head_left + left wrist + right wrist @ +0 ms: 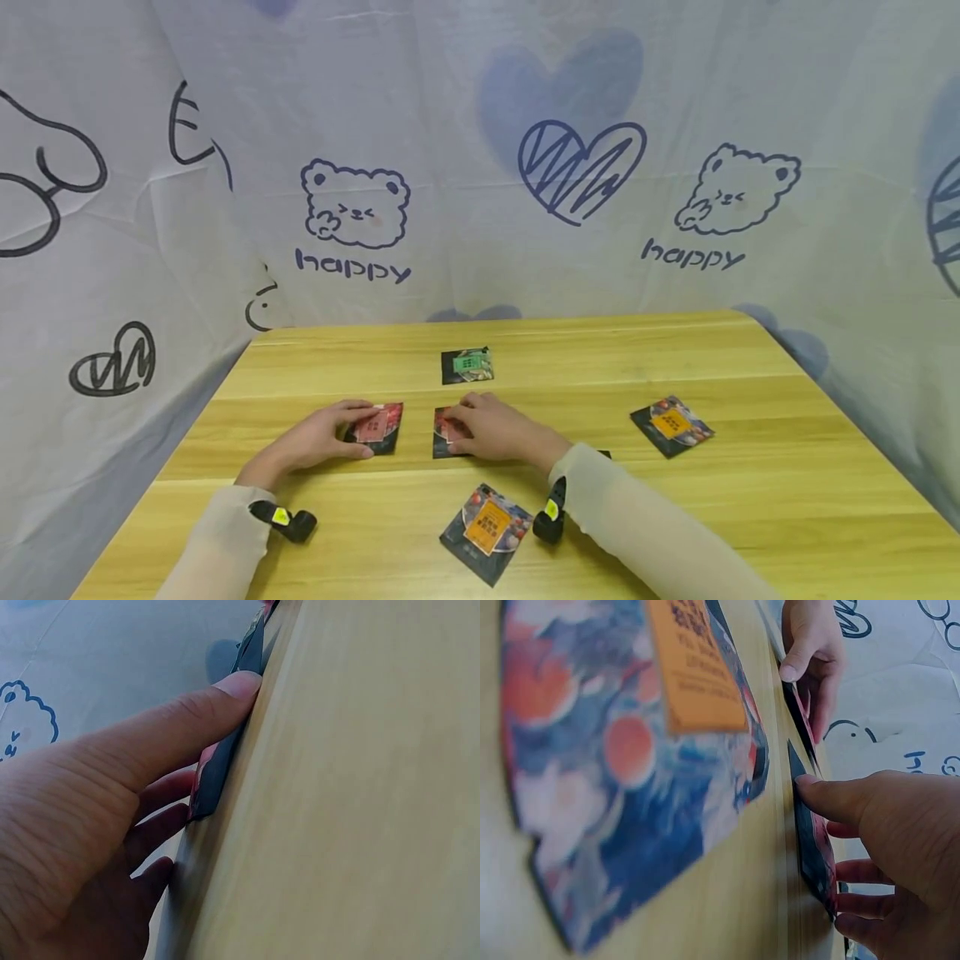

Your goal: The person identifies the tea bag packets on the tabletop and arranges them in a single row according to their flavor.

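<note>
Two flat packets with red labels lie side by side mid-table in the head view. My left hand (318,435) holds the left red-labelled packet (387,429) by its edges. In the left wrist view, the thumb sits on the near edge of this packet (216,776) and the fingers reach its far side. The right red-labelled packet (441,442) is partly covered by my right hand (501,429), which grips it between thumb and fingers. Seen from the right wrist, that packet (808,836) lies on the table under the thumb.
A green-labelled packet (468,365) lies farther back. One orange-labelled packet (487,532) is near the front, another (672,427) at the right. A dark corner (604,454) shows behind my right wrist. Printed cloth (465,292) hangs behind the wooden table (360,533).
</note>
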Tool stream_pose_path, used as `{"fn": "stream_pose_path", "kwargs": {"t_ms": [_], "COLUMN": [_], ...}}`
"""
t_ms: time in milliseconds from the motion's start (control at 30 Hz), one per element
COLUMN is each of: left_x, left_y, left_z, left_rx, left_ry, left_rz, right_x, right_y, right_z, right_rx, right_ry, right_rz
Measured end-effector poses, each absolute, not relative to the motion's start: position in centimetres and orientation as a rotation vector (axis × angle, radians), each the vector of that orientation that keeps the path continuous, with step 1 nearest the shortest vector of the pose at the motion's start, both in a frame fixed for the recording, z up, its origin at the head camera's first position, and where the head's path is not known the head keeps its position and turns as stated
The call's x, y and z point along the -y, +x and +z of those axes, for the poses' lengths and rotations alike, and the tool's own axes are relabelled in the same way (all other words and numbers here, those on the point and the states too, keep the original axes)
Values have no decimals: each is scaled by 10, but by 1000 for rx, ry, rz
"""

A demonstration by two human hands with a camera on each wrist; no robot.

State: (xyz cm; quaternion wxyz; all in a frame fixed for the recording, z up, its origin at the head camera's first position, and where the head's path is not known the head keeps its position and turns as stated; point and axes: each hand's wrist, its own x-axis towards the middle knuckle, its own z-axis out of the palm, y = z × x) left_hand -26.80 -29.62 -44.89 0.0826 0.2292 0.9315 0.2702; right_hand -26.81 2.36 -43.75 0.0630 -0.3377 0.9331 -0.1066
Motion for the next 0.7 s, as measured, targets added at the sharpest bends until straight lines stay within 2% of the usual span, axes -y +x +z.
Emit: {"fn": "stream_pose_path", "kwargs": {"t_ms": [700], "left_x": [295], "left_y": [-268], "left_z": [-452], "left_rx": [-2784], "left_ry": [671], "left_rz": [829], "right_x": [9], "right_y": [-271], "right_z": [-443], "right_rx": [-2881], "right_ry": [-982], "right_rz": [-283]}}
